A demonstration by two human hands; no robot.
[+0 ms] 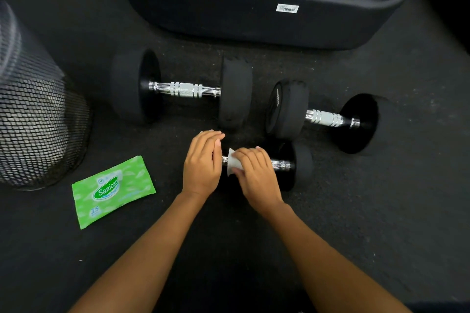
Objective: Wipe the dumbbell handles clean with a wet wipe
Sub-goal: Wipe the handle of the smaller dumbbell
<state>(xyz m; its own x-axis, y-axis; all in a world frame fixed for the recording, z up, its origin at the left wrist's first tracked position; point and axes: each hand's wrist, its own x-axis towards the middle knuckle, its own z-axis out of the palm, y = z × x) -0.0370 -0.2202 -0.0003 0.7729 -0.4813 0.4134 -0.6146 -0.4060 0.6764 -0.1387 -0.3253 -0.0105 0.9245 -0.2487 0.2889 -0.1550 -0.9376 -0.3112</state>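
Note:
Three black dumbbells with chrome handles lie on the dark floor. The small near dumbbell (pixel 301 165) is under my hands. My right hand (pixel 256 175) presses a white wet wipe (pixel 232 164) around its handle. My left hand (pixel 203 162) rests flat over the dumbbell's left weight, which is hidden beneath it. A large dumbbell (pixel 183 89) lies behind to the left, a medium dumbbell (pixel 323 117) behind to the right, both untouched.
A green pack of wet wipes (pixel 112 190) lies on the floor left of my hands. A black mesh bin (pixel 35 119) stands at the far left. A big black machine base (pixel 267 15) fills the back.

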